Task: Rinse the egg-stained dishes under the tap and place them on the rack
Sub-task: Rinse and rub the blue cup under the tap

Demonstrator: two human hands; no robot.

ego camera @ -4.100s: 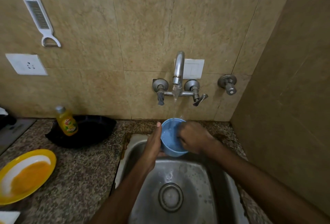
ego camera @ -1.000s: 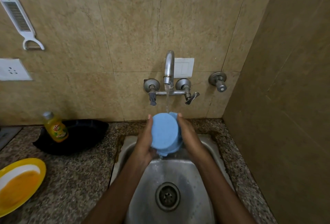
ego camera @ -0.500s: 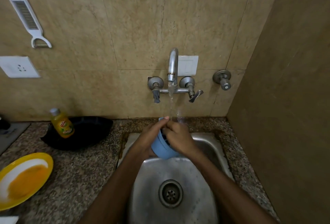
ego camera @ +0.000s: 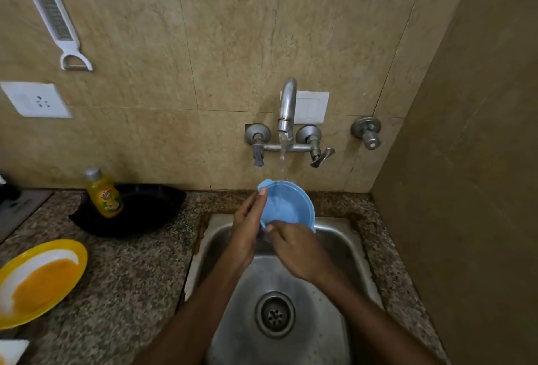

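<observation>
A small blue plastic bowl [ego camera: 286,204] is held tilted over the steel sink [ego camera: 346,245], its inside facing me. Water runs from the tap [ego camera: 286,108] onto its far rim. My left hand [ego camera: 246,230] grips the bowl's left edge, thumb on the rim. From below, my right hand [ego camera: 294,248] holds the bowl's lower edge. A yellow plate [ego camera: 40,280] smeared with orange egg lies on the counter at the left.
A black dish [ego camera: 145,213] with a yellow dish-soap bottle [ego camera: 104,194] in front of it stands by the wall, left of the sink. A peeler [ego camera: 56,21] hangs on the tiles. A brown side wall [ego camera: 465,160] closes in on the right. No rack is in view.
One second ago the bowl's underside faced me. It has been turned, and now its inside faces me under the stream. My right hand has come out of the bowl to its lower edge.
</observation>
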